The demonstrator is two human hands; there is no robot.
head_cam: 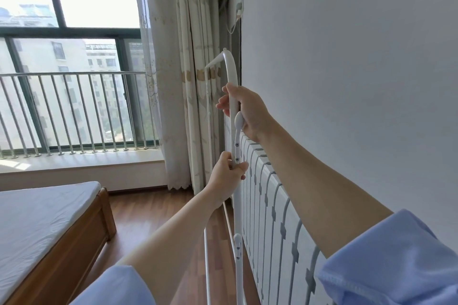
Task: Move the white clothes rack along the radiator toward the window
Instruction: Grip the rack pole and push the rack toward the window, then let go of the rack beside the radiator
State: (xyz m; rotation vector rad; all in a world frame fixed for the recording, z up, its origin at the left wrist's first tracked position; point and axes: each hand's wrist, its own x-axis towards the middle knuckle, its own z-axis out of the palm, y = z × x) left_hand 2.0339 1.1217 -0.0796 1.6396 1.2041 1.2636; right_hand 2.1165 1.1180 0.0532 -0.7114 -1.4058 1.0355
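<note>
The right hand's fingers (223,104) are curling around the upper bend of the white clothes rack (234,96), thumb pressing on the near side, so the tube is being clasped rather than pinched. Lower down, at about six o'clock from it, the left hand's fingers (241,168) are wrapping tight around the same upright tube, just beneath the two screws of its hinge bracket. Two grips spaced along one post are likely giving the person leverage to keep the tall, light frame from tipping or twisting as it travels.

Outward from the hands, the right hand (250,111) and left hand (224,178) are reaching out on bare forearms from pale blue sleeves (396,255). The rack is standing folded flat and upright, close against the white radiator (275,210) at its three o'clock side, its lower rails running down toward the wooden floor (148,208).

The window (74,57) is lying at ten o'clock, with the curtain (183,82) hanging between it and the rack's far end. A bed (37,218) is sitting at eight o'clock, well apart.
</note>
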